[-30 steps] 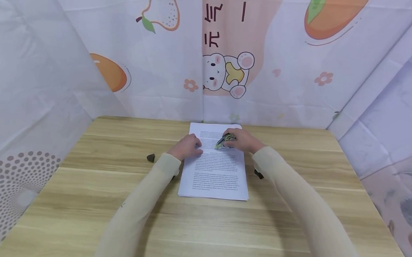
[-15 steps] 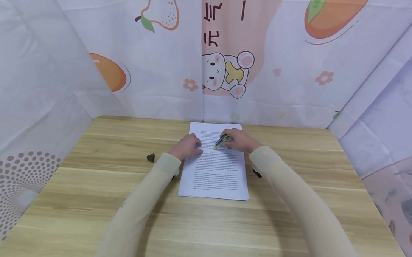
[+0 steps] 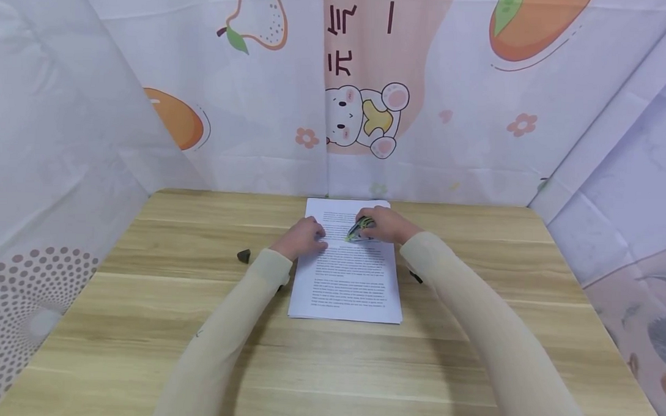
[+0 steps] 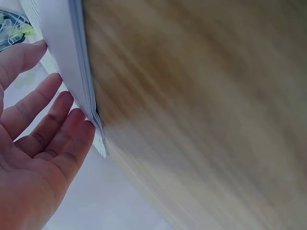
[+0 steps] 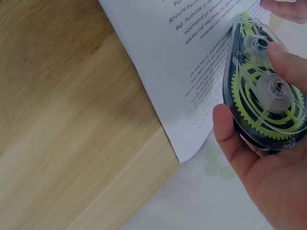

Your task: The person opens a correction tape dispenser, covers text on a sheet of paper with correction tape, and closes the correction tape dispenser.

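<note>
A stack of printed paper (image 3: 343, 288) lies at the far middle of the table in the head view. My right hand (image 3: 392, 225) holds a correction tape dispenser (image 5: 268, 91), clear-cased with green gear wheels, between thumb and fingers. Its narrow tip points left and sits at the printed lines on the upper half of the top sheet; whether it touches is hard to tell. My left hand (image 3: 304, 237) rests at the stack's left edge. In the left wrist view its fingers (image 4: 60, 132) are loosely bent, fingertips against the sheets' edge, with nothing gripped.
Small dark pieces lie on the wooden table (image 3: 327, 367): one dark piece (image 3: 244, 255) left of the stack, another dark piece (image 3: 415, 277) partly under the right forearm. A printed curtain (image 3: 247, 131) hangs right behind the table's far edge.
My right hand has shifted slightly left across the page with the correction tape dispenser. The left hand and the paper stack stay where they were.
</note>
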Demonstrator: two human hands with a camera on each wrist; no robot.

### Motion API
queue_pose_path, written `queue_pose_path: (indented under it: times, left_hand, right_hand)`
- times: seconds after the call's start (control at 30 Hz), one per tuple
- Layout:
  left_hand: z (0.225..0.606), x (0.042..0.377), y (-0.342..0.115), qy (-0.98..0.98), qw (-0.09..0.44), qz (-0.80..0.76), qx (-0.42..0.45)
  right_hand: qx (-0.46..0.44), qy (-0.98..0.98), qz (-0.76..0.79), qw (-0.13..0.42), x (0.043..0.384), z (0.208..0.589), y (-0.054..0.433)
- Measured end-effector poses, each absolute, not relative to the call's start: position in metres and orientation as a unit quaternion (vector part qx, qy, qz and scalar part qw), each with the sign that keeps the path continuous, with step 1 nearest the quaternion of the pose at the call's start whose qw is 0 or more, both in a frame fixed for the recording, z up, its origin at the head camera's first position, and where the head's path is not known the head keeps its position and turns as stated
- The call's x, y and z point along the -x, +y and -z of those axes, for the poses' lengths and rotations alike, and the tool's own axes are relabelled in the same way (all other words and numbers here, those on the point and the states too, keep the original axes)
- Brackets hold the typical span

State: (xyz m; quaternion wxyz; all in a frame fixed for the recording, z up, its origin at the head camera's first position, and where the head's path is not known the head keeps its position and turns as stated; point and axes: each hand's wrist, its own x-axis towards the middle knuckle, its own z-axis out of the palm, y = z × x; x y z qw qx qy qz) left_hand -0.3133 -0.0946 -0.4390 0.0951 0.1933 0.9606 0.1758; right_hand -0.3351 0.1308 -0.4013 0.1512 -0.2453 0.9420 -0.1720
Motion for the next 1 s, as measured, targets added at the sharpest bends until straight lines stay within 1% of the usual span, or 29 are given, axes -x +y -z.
queue_pose_path:
  times: [0.3, 1.0]
  left_hand:
    - [0.441, 0.315, -0.095, 0.961, 0.086, -0.179, -0.193]
    - [0.441, 0.314, -0.094, 0.962, 0.094, -0.177, -0.186]
  right_hand:
    - [0.24, 0.943, 0.168, 0.16, 0.335, 0.399, 0.136]
    - [0.247, 0.94, 0.176, 0.154, 0.336, 0.404, 0.156]
